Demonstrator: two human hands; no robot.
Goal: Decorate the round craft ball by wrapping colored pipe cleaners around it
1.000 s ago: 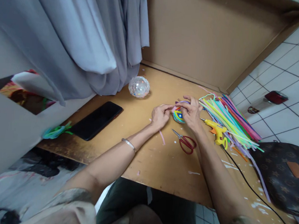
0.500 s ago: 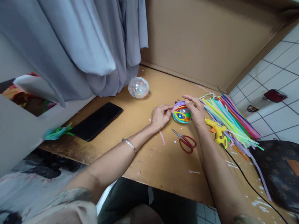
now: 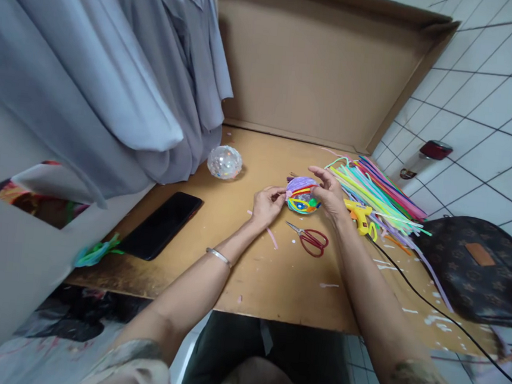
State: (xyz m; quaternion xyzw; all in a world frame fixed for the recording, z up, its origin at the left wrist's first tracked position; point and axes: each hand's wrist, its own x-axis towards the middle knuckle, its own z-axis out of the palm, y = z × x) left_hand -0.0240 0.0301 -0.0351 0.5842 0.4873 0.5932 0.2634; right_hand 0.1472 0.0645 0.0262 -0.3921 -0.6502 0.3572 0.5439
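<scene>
Head | ball (image 3: 301, 193): purple top, red-yellow bands | left fingers (image 3: 278, 192) pinch pink edge; right fingers (image 3: 321, 173) wide

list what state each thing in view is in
scissors, flat, blades look nearly shut
phone, flat, screen dark
glue gun, on its side
clear ball, resting, untouched
colored strips, loose pile
bag, unclear whether open
colorful ball, held
left grip, pinching colorful ball
right grip, open, against it

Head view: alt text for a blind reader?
A person's left hand pinches the edge of a multicolored round object at a table, the open right hand at its other side. Scissors lie nearer the wearer; a glue gun and colored strips sit at right, a clear ball and phone at left.
</scene>
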